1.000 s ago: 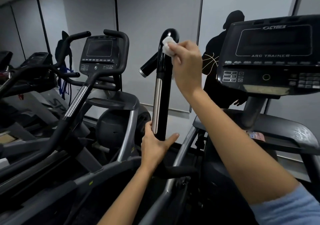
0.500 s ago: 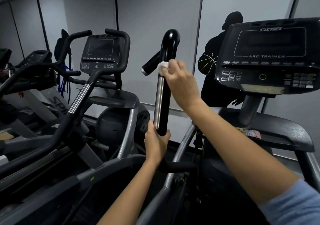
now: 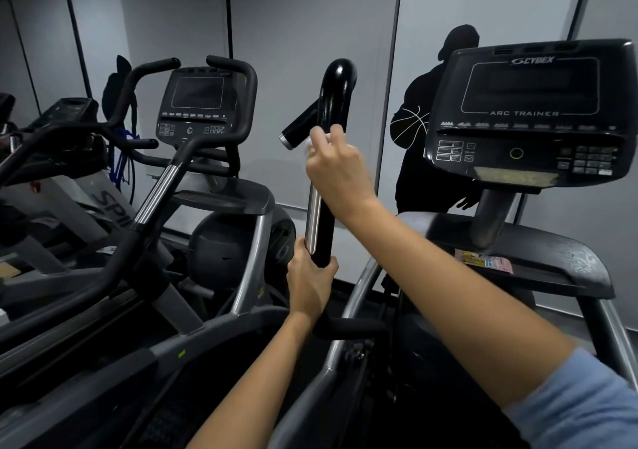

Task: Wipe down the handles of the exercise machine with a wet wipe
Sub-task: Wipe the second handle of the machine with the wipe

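Observation:
A black upright handle (image 3: 334, 96) of the arc trainer rises in the middle, with a curved top, a short side grip and a silver strip lower down. My right hand (image 3: 336, 169) is wrapped around the handle's middle, pressing a white wet wipe (image 3: 308, 144) against it; only a blurred sliver of the wipe shows past my fingers. My left hand (image 3: 309, 284) grips the base of the same handle and steadies it.
The machine's console (image 3: 531, 117) and its dark tray (image 3: 552, 252), with a small coloured packet, stand at the right. A second trainer with console (image 3: 196, 103) and black handlebars sits at the left. Grey wall panels lie behind.
My right hand has slid down the handle with the wipe, from the curved top to the middle. My left hand has stayed at the handle's base.

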`<state>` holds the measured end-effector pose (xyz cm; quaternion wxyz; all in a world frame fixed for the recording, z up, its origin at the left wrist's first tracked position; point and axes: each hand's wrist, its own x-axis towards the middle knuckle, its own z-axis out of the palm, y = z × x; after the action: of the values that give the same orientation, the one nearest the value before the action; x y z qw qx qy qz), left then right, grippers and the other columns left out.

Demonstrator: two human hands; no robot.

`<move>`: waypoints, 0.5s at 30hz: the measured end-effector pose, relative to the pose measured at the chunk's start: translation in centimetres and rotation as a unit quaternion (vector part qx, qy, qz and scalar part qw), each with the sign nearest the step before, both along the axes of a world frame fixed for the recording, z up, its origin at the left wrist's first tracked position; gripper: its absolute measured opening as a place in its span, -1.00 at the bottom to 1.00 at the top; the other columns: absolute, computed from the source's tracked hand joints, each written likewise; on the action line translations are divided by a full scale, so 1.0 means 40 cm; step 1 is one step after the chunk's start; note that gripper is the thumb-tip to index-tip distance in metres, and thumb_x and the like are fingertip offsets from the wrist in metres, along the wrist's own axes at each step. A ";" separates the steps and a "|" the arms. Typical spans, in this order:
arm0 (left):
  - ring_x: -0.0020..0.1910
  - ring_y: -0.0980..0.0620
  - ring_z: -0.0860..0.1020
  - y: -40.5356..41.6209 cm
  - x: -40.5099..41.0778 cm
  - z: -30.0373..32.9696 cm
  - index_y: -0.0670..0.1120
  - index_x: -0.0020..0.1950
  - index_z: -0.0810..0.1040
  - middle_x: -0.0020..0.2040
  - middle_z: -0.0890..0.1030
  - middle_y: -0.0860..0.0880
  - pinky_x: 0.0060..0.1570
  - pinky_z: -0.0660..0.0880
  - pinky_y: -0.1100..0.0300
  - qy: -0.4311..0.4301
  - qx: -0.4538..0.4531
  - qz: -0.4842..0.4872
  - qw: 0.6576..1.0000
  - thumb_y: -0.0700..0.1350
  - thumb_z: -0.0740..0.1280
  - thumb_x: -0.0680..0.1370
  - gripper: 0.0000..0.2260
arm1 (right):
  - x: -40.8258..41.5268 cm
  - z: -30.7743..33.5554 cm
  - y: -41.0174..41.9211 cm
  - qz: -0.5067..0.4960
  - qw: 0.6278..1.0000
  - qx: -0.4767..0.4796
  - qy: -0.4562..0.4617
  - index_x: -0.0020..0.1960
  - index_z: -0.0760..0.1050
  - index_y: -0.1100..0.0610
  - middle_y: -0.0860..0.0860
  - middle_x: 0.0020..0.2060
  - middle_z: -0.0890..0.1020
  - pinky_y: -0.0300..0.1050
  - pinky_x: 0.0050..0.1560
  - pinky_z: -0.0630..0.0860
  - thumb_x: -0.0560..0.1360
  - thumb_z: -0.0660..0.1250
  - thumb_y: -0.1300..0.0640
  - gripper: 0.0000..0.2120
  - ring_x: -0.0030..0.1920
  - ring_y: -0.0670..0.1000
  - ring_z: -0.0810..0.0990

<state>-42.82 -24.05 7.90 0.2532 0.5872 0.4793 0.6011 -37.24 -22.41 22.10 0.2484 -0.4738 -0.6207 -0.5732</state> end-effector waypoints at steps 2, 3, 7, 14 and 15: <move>-0.38 0.30 0.32 -0.003 -0.002 0.005 -0.05 -0.03 0.25 -0.31 0.37 0.15 -0.37 0.36 0.56 -0.004 0.008 -0.013 1.000 -0.24 0.36 0.48 -0.72 | -0.008 -0.035 -0.003 0.002 1.000 0.011 -0.009 -0.31 0.63 0.23 0.07 -0.30 0.59 -0.20 -0.45 0.42 0.39 0.04 0.48 -0.59 -0.26 0.08 0.58; -0.38 0.24 0.33 0.001 -0.001 0.003 -0.09 -0.03 0.28 -0.30 0.43 0.08 -0.36 0.40 0.48 -0.002 0.018 -0.015 1.000 -0.20 0.38 0.47 -0.74 | -0.007 -0.073 -0.009 0.004 0.999 0.021 -0.029 -0.26 0.64 0.27 0.12 -0.25 0.61 -0.16 -0.40 0.48 0.42 -0.03 0.51 -0.53 -0.23 0.11 0.59; -0.18 0.01 0.44 -0.014 0.000 0.000 -0.30 0.10 0.40 -0.12 0.55 -0.16 -0.13 0.50 -0.07 -0.029 0.037 -0.023 0.999 -0.11 0.31 0.43 -0.65 | 0.003 -0.194 -0.060 0.016 0.998 -0.031 -0.057 -0.24 0.64 0.25 0.16 -0.16 0.62 -0.13 -0.30 0.54 0.43 -0.03 0.47 -0.54 -0.15 0.14 0.61; -0.08 0.02 0.50 -0.010 -0.003 0.009 -0.19 0.16 0.34 -0.07 0.49 -0.02 -0.07 0.40 0.22 -0.011 -0.015 -0.016 1.000 -0.23 0.36 0.49 -0.69 | -0.020 0.002 -0.013 0.007 0.998 -0.035 0.054 -0.50 0.51 0.17 0.02 -0.38 0.54 -0.27 -0.55 0.25 0.30 -0.10 0.51 -0.49 -0.34 0.05 0.54; -0.05 -0.01 0.51 -0.011 -0.004 0.012 -0.20 0.15 0.34 -0.05 0.51 -0.05 -0.07 0.39 0.22 0.000 -0.013 -0.014 1.000 -0.21 0.36 0.48 -0.69 | -0.017 -0.003 -0.011 0.006 0.999 -0.022 0.046 -0.48 0.53 0.19 0.05 -0.35 0.55 -0.24 -0.52 0.34 0.32 -0.12 0.52 -0.48 -0.31 0.08 0.56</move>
<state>-42.96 -24.49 8.39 0.2697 0.5904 0.4787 0.5912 -37.92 -22.85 21.99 0.2693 -0.5018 -0.6239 -0.5352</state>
